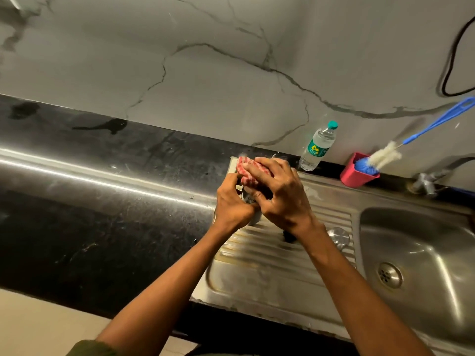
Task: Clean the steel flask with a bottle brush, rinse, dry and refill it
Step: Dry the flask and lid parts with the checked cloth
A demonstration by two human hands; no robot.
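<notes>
Both hands wrap the steel flask (250, 201) over the drainboard's (282, 255) left end: left hand (232, 204) grips its body, right hand (279, 194) presses a checked cloth (248, 173) on top; I judge it roughly upright.

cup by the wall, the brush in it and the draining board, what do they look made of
Red cup: looks like matte plastic, with an even opaque colour and no glints. Bottle brush: blue handle that seems glossy moulded plastic, with a fluffy white head that may be cotton or soft fibre. Draining board: brushed stainless steel by the look, grey and ribbed with streaky reflections.
</notes>
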